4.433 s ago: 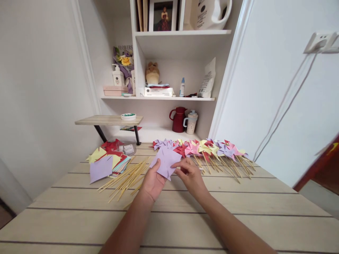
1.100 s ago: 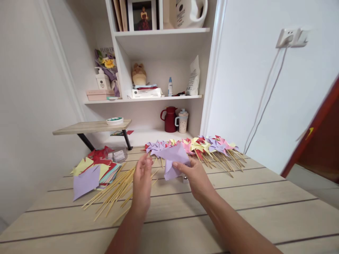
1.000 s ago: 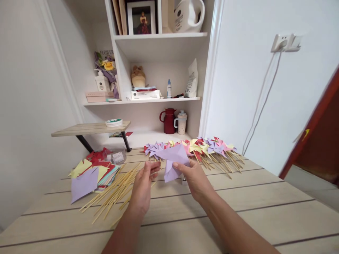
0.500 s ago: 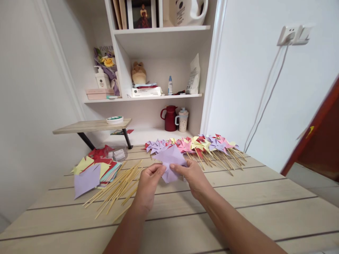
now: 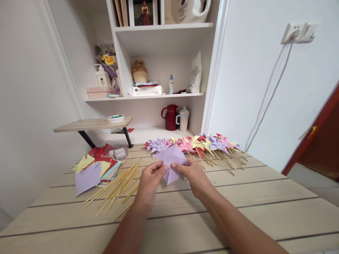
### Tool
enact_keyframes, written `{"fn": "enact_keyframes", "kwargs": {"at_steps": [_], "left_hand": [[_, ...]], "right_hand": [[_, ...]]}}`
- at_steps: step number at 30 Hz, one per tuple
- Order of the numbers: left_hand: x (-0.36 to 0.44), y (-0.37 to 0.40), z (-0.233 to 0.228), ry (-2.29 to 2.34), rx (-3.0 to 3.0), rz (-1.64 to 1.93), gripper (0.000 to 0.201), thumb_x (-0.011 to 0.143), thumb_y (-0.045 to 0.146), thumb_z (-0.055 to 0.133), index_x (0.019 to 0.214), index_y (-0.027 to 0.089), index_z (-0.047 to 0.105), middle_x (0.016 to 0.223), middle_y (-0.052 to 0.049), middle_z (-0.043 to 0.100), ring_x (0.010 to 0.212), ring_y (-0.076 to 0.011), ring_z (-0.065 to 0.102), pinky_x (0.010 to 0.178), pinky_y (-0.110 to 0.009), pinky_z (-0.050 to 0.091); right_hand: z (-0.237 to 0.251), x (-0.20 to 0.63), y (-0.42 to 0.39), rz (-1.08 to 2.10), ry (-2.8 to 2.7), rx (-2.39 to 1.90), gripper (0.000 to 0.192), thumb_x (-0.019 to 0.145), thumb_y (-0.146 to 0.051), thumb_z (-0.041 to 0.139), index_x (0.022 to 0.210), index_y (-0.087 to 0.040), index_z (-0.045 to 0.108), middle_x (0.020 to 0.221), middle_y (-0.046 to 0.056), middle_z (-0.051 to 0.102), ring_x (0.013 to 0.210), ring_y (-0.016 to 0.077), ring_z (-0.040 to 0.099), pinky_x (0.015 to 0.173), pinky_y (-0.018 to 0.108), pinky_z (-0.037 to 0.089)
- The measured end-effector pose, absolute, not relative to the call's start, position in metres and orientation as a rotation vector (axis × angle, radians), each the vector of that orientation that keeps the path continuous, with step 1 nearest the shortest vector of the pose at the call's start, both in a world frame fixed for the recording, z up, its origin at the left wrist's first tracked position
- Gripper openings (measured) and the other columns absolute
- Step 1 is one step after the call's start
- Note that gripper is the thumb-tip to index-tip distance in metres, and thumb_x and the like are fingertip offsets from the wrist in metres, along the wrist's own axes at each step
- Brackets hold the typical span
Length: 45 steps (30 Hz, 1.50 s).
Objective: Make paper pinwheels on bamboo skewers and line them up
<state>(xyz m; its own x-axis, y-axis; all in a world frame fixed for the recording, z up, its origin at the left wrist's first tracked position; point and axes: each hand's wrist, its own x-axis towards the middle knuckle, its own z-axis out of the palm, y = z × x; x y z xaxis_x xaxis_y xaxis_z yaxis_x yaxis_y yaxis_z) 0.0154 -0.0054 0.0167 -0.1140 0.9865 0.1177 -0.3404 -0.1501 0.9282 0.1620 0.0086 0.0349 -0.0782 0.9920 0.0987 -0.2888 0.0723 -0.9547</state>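
Both of my hands hold a folded purple paper piece [image 5: 171, 158] just above the wooden table [image 5: 238, 208]. My left hand [image 5: 149, 183] pinches its left edge with thumb and fingers. My right hand [image 5: 193, 174] grips its right side, thumb on top. Just left of my hands lies a loose bundle of bamboo sticks [image 5: 119, 185]. Behind the paper a row of finished paper pinwheels [image 5: 196, 144] in purple, pink, yellow and red lies on sticks.
A stack of coloured paper squares [image 5: 94, 169] with a purple sheet on top lies at the left. A small clear box [image 5: 118, 152] sits behind it. A low wooden riser [image 5: 91, 124], white shelves with a red jug [image 5: 169, 118] and a mug stand at the back.
My left hand came off the paper about a second ago, then returned and took hold of its left edge. The paper has come down closer to the table.
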Motion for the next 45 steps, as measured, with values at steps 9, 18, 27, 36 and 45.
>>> {"fn": "enact_keyframes", "kwargs": {"at_steps": [9,18,27,36,45], "left_hand": [[0.016,-0.005,0.015,0.916,0.965,1.523,0.030,0.063,0.036,0.087,0.080,0.014,0.076,0.078,-0.005,0.074,0.069,-0.0141,0.064,0.069,-0.025,0.049],[0.005,0.002,0.014,0.799,0.679,1.683,0.032,0.063,0.032,0.087,0.086,0.014,0.073,0.089,-0.006,0.076,0.079,-0.0157,0.068,0.075,-0.028,0.052],[0.007,0.000,0.014,0.719,0.568,1.675,0.031,0.061,0.028,0.088,0.087,0.017,0.074,0.094,-0.005,0.077,0.082,-0.0157,0.069,0.075,-0.027,0.053],[0.009,-0.003,0.016,0.687,0.636,1.657,0.030,0.062,0.030,0.089,0.083,0.015,0.074,0.089,-0.006,0.076,0.080,-0.0145,0.067,0.073,-0.025,0.051],[0.012,-0.008,0.019,0.776,0.707,1.656,0.031,0.059,0.032,0.091,0.079,0.014,0.075,0.081,-0.004,0.073,0.076,-0.0125,0.064,0.074,-0.024,0.049]], "right_hand": [[0.029,0.160,0.010,1.336,-1.203,-0.842,0.039,0.065,-0.042,0.084,0.090,-0.016,0.072,0.082,0.005,0.072,0.070,0.0179,0.062,0.066,0.030,0.047],[0.024,0.156,0.007,1.192,-1.463,-0.607,0.069,0.089,-0.034,0.063,0.147,-0.027,0.028,0.092,0.003,0.069,0.086,0.0214,0.069,0.085,0.042,0.055],[0.010,0.151,0.010,0.431,-1.807,-0.694,0.033,0.088,-0.012,0.054,0.115,-0.028,0.064,0.099,0.005,0.059,0.084,0.0197,0.062,0.079,0.038,0.054],[0.011,0.149,0.008,0.379,-1.736,-0.748,0.011,0.085,-0.020,0.069,0.089,-0.026,0.077,0.077,0.001,0.047,0.069,0.0171,0.051,0.061,0.031,0.046],[0.014,0.152,0.008,0.537,-1.584,-0.840,0.010,0.083,-0.030,0.074,0.076,-0.023,0.077,0.069,0.000,0.055,0.065,0.0169,0.048,0.061,0.030,0.039]]}}
